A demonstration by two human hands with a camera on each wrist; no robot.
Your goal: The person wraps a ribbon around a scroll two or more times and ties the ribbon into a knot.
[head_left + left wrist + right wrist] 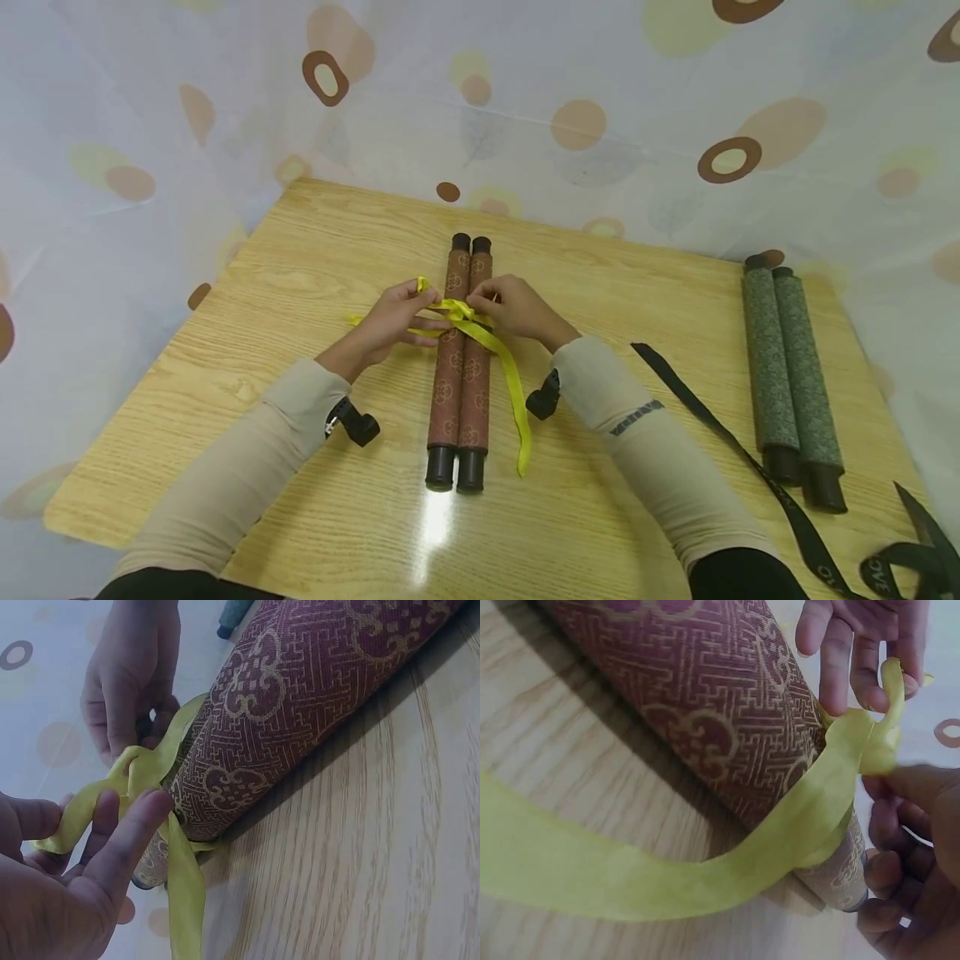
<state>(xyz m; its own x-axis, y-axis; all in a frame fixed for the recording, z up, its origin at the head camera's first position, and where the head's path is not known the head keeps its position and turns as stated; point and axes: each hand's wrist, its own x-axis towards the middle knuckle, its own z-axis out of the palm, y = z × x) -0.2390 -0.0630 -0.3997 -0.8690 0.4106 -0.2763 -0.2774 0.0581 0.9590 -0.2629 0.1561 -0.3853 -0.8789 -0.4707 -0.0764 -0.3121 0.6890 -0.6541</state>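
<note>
Two red-brown patterned rolls with dark end knobs, a scroll [459, 383], lie side by side on the table. A yellow ribbon [510, 375] goes round them above the middle, with a loop and knot on top. My left hand [390, 321] pinches one end of the ribbon between thumb and index finger, the other fingers stretched toward the rolls. On the far side of the knot, my right hand [517, 307] pinches the ribbon at the knot with thumb and fingers. One tail of the ribbon hangs down right of the rolls; another sticks out behind my left hand.
A green patterned scroll [772, 367], also two rolls with dark knobs, lies at the table's right. Left of it a black ribbon [720, 429] with lettering runs down to the front right corner. A spotted curtain [525, 100] hangs behind the wooden table [337, 500].
</note>
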